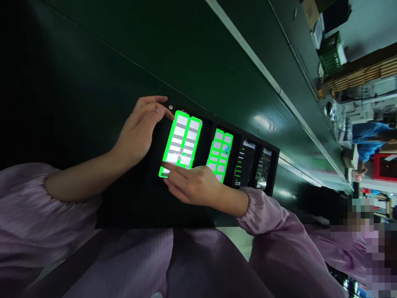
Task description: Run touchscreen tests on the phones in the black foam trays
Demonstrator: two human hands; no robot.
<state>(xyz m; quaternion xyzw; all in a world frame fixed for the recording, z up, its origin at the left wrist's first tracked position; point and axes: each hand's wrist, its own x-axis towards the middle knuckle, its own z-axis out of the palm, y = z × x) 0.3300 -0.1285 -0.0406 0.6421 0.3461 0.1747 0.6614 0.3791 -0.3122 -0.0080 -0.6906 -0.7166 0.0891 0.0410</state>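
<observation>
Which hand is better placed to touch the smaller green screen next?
Probably the right hand. It's close to the smaller green screen; the left hand is farther, across the bigger green screen.

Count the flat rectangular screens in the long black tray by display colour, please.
Bright green-and-white rectangular screens: 2
Dark rectangular screens with small green marks: 2
Total: 4
</observation>
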